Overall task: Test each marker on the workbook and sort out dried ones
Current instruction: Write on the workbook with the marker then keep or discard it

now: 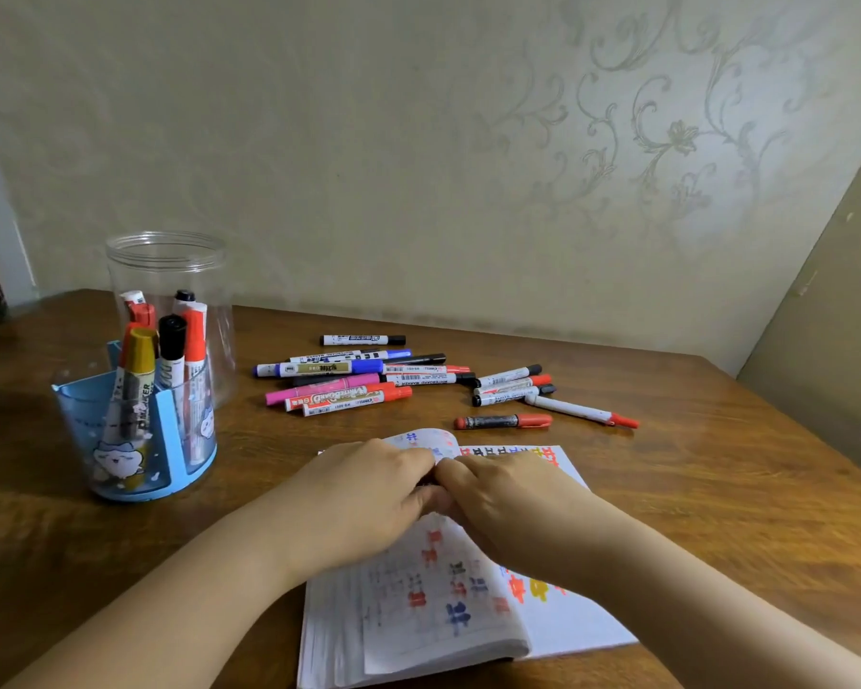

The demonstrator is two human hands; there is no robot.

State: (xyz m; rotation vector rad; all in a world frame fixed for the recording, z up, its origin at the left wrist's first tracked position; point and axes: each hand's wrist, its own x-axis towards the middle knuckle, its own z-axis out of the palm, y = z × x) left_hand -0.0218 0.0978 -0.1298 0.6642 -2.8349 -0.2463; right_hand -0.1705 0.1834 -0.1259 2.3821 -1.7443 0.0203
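Both hands, the left hand (369, 489) and right hand (508, 494), pinch something hidden over the scribbled workbook (448, 604). Some markers (162, 360) fill the holder; many markers (349, 385) wait on the table (717, 489).

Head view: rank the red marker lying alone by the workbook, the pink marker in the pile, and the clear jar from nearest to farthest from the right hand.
1. Red marker: lying alone on the table just beyond the right hand.
2. Pink marker: in the pile, farther back and to the left.
3. Clear jar: far left, behind the blue holder.
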